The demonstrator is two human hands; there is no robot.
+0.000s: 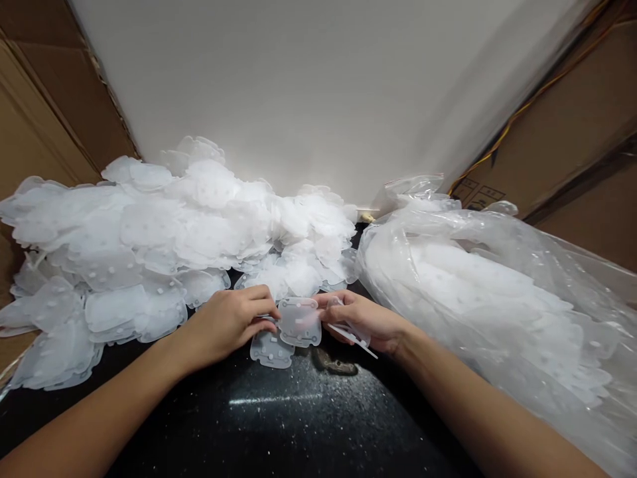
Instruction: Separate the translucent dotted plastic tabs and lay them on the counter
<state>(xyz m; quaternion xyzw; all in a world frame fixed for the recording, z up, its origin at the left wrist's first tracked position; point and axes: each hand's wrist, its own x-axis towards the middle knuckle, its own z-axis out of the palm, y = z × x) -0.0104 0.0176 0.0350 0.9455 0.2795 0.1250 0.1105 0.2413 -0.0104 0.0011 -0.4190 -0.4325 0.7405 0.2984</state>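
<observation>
The translucent plate [300, 322] sits between the person's two hands over the near edge of the white heap, its broad face turned up toward the wearer. It looks nearly square with rounded corners, so I can pick out no clear long axis; the lines near its upper and lower edges run roughly from left to right. I'd judge it very light, thin and a bit springy, smooth enough to slide off its neighbours, easier to bend than to break, and best pinched by the rim. The right hand [359, 318] is clamped on its right edge, with a fingertip seeming to show through from behind, and also holds an edge-on piece [354, 337] across the fingers. The left hand [239, 322] has its thumb and fingers curled near each other at the opposite edge; whether they grip I can't tell. Partly beneath the plate lies a lower plate [271, 352], with a dark, worn object [336, 364] near it on the speckled black tabletop [239, 431]. Beyond spreads the white heap [199, 212], and to the right a clear bag [488, 292] bulges with similar pieces.
</observation>
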